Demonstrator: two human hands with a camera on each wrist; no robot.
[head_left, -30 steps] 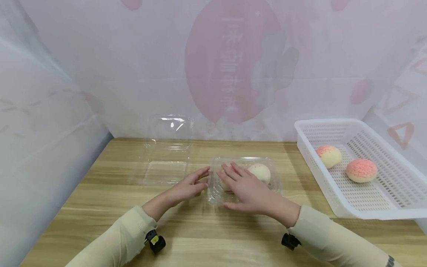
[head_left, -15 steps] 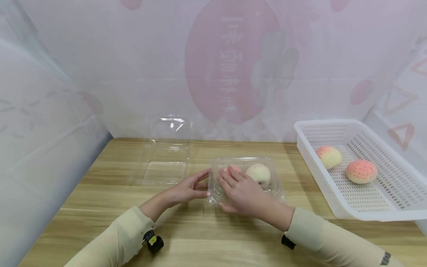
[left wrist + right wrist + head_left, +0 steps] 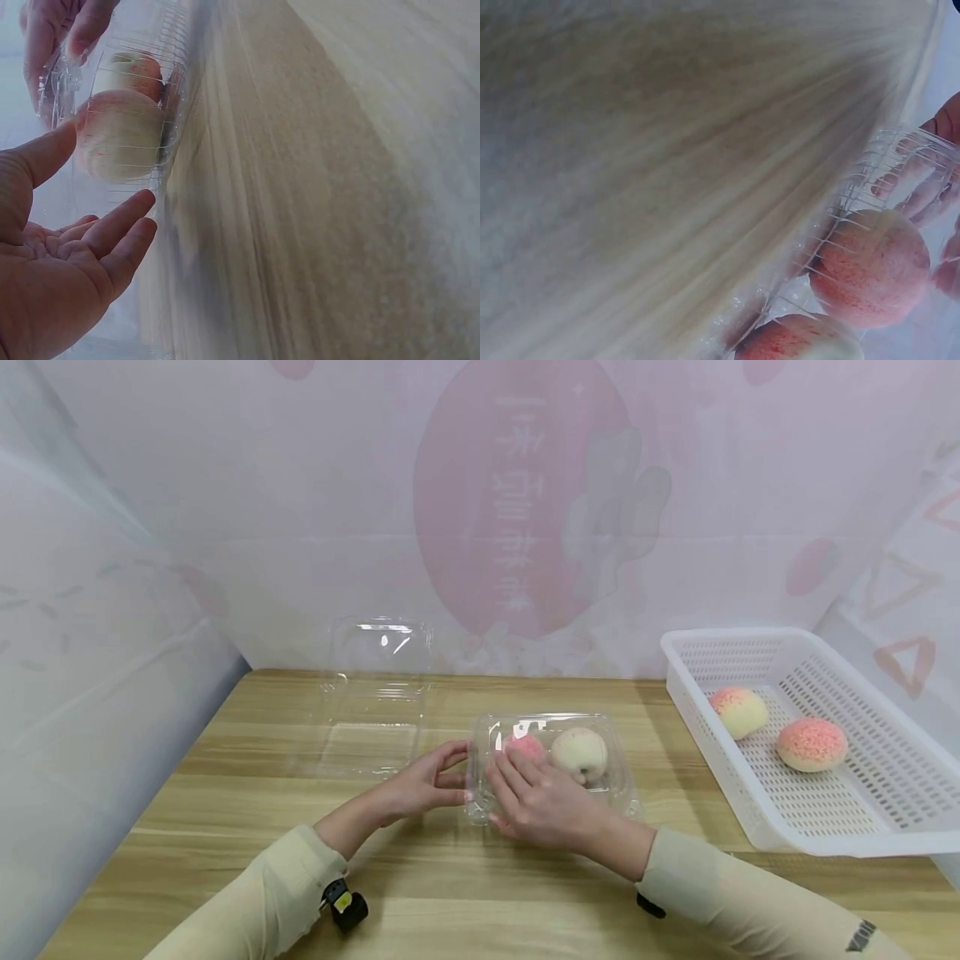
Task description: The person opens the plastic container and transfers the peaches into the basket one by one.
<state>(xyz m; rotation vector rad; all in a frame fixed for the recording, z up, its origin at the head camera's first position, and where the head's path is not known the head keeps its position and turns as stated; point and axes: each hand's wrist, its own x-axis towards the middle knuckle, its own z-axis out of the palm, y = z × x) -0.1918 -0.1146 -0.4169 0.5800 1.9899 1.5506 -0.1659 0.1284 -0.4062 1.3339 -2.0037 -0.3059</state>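
Note:
A clear plastic clamshell box stands closed on the wooden table with two peaches inside. One is the pale peach; the pinker peach is partly covered by my right hand. That hand lies over the lid's front left part, fingers on top and thumb by the front edge. My left hand is at the box's left side, thumb and fingertips right at its wall. In the left wrist view its fingers are extended beside the box. A peach shows through the ribbed wall in the right wrist view.
Another clear clamshell box stands with its lid up at the back left. A white perforated basket at the right holds a half-pink peach and a pink peach. A printed curtain closes off the back.
My right hand has shifted a little left and toward the front of the lid, its fingers drawing in, so more of both peaches shows. My left hand stays almost where it was.

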